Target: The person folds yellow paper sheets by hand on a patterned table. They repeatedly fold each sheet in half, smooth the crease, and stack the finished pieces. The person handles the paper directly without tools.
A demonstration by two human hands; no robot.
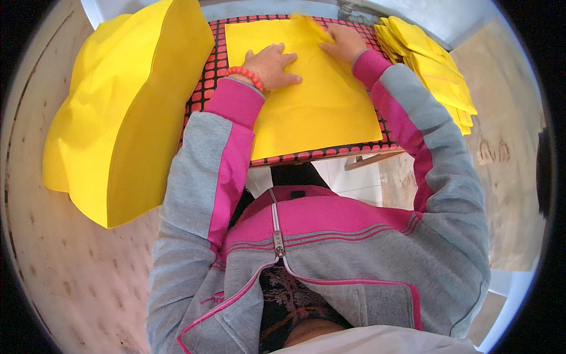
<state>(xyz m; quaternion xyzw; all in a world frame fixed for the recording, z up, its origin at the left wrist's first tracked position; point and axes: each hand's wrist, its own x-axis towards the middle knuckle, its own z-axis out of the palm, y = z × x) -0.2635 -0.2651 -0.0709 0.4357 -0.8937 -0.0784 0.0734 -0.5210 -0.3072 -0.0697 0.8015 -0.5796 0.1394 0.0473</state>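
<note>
— What are the hands doing right now?

— The left hand (pixel 270 65) is lying open and flat, palm down, on a yellow sheet (pixel 312 100), near its far left corner. A red bead bracelet (pixel 244 75) is sitting at that wrist. The right hand (pixel 345 41) is pressing on the sheet's far edge, fingers curled over a raised fold (pixel 312 25) of the same yellow material; I cannot tell whether it is pinching it or only pushing it down.

— And where is the sheet lying?

— It is lying on a red and black grid mat (pixel 213 65) covering the bench, filling most of it. The sheet's near edge is stopping just short of the mat's near edge, so only a thin strip of grid is showing there and along the left side.

— Any room at the sides?

— Not much. A tall, bulky stack of yellow sheets (pixel 124 112) is leaning at the bench's left edge, touching the mat. A lower pile of folded yellow pieces (pixel 433 65) is fanning out at the far right corner, just beside the right sleeve (pixel 407 118). The hands are working in the gap between the two piles.
</note>
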